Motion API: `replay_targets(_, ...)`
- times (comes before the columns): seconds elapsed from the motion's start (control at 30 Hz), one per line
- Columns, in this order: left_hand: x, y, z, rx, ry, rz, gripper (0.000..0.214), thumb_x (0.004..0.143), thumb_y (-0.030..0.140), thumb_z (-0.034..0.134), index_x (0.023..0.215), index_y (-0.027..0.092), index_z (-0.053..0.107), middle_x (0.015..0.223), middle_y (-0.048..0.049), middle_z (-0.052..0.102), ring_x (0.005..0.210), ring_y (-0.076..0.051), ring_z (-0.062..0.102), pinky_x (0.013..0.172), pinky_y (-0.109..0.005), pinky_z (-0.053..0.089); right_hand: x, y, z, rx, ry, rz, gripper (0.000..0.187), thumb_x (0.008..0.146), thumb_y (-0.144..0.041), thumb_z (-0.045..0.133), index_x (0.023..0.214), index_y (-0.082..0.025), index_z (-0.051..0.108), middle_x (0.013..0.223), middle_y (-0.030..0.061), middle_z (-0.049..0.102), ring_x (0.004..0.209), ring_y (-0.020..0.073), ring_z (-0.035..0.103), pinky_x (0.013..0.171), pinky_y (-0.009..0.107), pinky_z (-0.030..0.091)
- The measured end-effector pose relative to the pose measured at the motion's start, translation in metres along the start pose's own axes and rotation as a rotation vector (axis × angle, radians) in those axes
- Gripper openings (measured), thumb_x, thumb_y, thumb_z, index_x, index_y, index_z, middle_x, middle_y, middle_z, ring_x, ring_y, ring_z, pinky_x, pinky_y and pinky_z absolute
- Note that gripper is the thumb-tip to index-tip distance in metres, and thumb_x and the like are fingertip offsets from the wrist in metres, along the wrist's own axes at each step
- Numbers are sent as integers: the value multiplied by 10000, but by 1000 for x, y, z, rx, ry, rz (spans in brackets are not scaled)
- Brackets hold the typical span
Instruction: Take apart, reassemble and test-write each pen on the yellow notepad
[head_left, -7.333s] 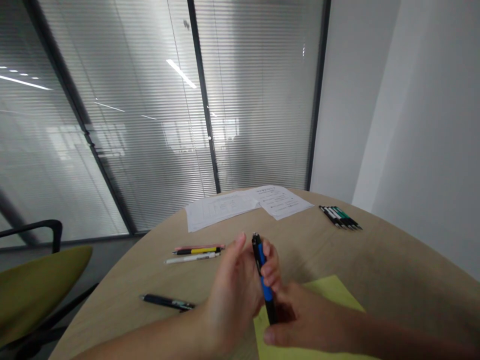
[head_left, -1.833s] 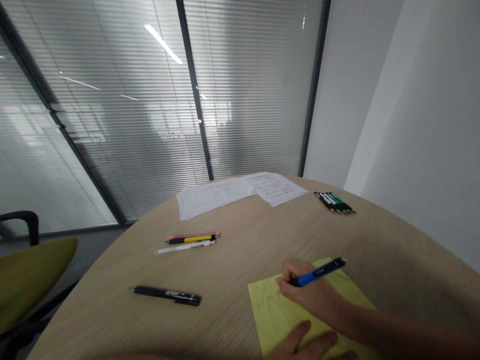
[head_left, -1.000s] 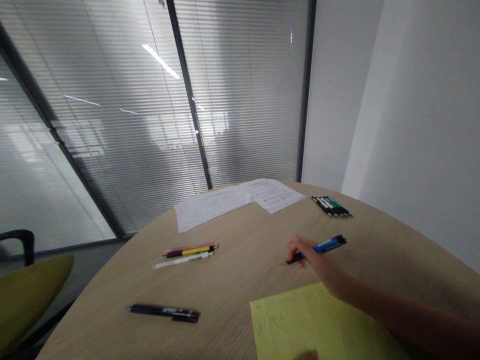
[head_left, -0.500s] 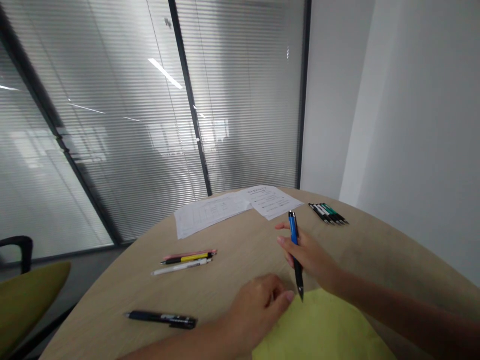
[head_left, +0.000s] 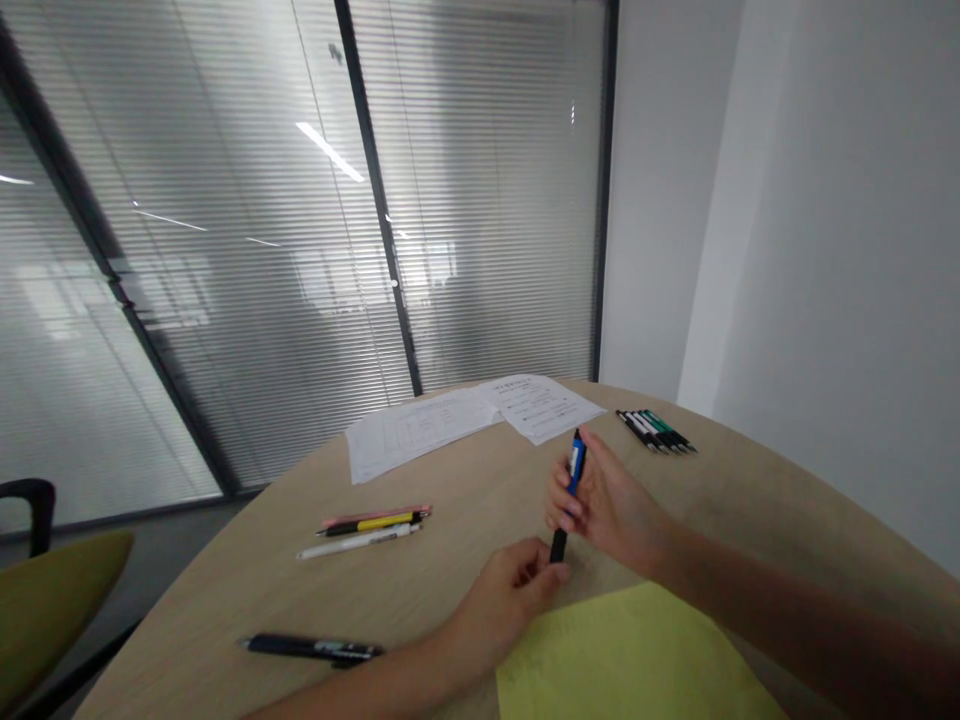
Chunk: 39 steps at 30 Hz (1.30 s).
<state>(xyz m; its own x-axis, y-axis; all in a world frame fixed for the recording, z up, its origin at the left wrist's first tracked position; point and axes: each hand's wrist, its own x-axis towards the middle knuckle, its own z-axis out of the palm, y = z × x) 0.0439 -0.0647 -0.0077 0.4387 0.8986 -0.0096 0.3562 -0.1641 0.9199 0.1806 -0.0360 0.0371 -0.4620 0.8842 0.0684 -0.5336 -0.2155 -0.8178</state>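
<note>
My right hand [head_left: 615, 505] is wrapped round a blue and black pen [head_left: 576, 465], which stands steeply tilted with its top end up by my thumb. At the pen's lower black end, the thumb and fingers of my left hand [head_left: 495, 605] are closed in a pinch, and the tip is hidden there. Under and beside my forearms lies a yellow sheet of paper [head_left: 630, 660] on the table. A dark pen [head_left: 311, 647] rests left of my left forearm, its clip side partly by the arm.
A white pen [head_left: 360, 542], a yellow and black pen [head_left: 371, 523] and a pink pen [head_left: 375, 515] lie together at the left. Several pens [head_left: 656, 432] sit in a row at the right. Printed sheets [head_left: 420, 430] cover the far edge of the round table [head_left: 465, 510]. A chair [head_left: 60, 600] stands left.
The blue pen has been lowered and moved left, and its lower end now meets my left fingers. My right hand has shifted its grip, with fingers wrapped round the barrel and thumb at the top.
</note>
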Motion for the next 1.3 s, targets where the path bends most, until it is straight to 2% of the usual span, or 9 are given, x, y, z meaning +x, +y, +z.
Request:
replay_targets(0.07,3,0,-4,-6,18,7,288,674,429,478,579,171,389,518,64,315,500,-80,284,478,-213,209,-3,-7,0,48,-71,30,529,742,-626,313,467,-180,386,353,-69,320,340,74,338,478,243,337)
replay_targets(0.2,13,-8,-11,-19,96,28,296,698,432,441,663,145,505,583,30,420,565,-104,373,532,-222,277,-5,-20,-1,43,-124,-44,548,762,-620,253,447,-183,351,381,-66,279,353,73,295,492,244,332)
replay_targets(0.4,24,-25,-16,-206,157,-27,336,724,451,392,676,139,509,604,10,468,557,-108,422,533,-226,323,2,-39,-18,-123,-19,-128,503,789,-542,162,432,-205,273,394,-56,212,363,91,230,448,251,296)
replay_targets(0.63,21,-24,-15,-198,140,21,301,721,420,422,651,137,501,588,15,465,543,-98,404,533,-221,316,11,-35,-32,-338,36,-114,500,765,-589,133,450,-216,244,413,-61,197,376,96,226,481,272,324)
replay_targets(0.8,19,-24,-14,-176,148,32,335,751,437,402,659,135,514,595,9,483,555,-101,412,547,-224,325,18,-17,-43,-785,33,-202,513,725,-669,204,567,-211,374,455,-67,269,397,89,245,452,243,264)
replay_targets(0.93,18,-27,-13,-271,158,44,448,772,527,328,694,129,520,609,-9,504,540,-108,432,534,-233,344,10,0,-44,-1437,-2,-364,268,777,-450,401,741,-189,452,636,3,483,582,138,429,561,266,307)
replay_targets(1.03,17,-25,-12,-236,164,43,450,756,550,348,700,132,506,597,-4,507,523,-107,431,520,-232,342,2,10,-37,-1799,-83,-435,172,769,-322,451,831,-166,490,751,64,552,697,188,476,621,300,320)
replay_targets(1.13,17,-21,-14,-98,181,12,337,719,473,454,670,142,497,542,29,480,489,-91,402,493,-213,314,-1,16,-33,-1932,-146,-463,152,780,-265,438,850,-152,513,809,90,572,752,204,488,659,311,334)
replay_targets(1.3,24,-18,-25,-32,213,8,230,659,372,523,645,143,535,526,38,486,491,-90,401,492,-206,303,6,15,-41,-1852,-140,-499,148,803,-206,416,880,-153,530,856,79,588,809,190,502,717,306,354)
